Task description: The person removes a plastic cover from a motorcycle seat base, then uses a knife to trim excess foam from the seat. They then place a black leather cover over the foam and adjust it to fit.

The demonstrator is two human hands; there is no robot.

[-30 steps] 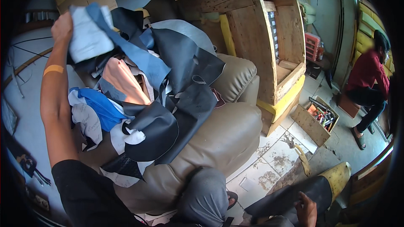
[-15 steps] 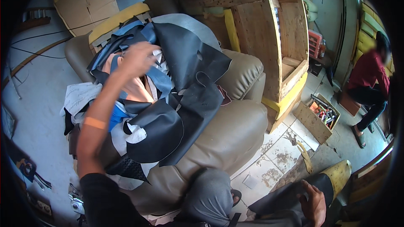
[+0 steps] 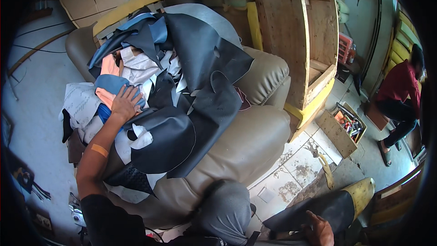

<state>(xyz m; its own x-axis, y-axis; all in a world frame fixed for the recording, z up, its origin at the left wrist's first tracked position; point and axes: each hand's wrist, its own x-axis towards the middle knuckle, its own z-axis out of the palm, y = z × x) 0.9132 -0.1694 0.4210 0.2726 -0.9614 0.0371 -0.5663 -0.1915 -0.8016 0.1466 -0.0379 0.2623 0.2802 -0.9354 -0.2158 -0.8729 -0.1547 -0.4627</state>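
My left hand (image 3: 126, 104) lies with fingers spread on a blue-grey leather scrap (image 3: 111, 83), over a heap of offcuts. Beside it are peach scraps (image 3: 109, 65) and a crumpled whitish piece (image 3: 139, 67). Large black leather sheets (image 3: 195, 48) cover the right of the heap, and a rounded black piece (image 3: 166, 143) lies nearer me. The heap rests on a brown padded armchair (image 3: 241, 143). At lower right my right hand (image 3: 320, 231) hangs empty, one finger stretched out, near a long seat pad (image 3: 314, 207) with a black cover and bare yellow foam end.
A bare wooden furniture frame (image 3: 284, 32) stands behind the armchair. On the tiled floor (image 3: 296, 164) sits an open wooden box (image 3: 339, 132) of tools. A person in a red top (image 3: 398, 84) sits at the far right. Cables (image 3: 41, 48) run along the left.
My left hand has come down toward me from the upper heap and now lies flat on the blue-grey scrap. The scraps there have shifted, baring whitish pieces. My right hand has moved slightly down and left.
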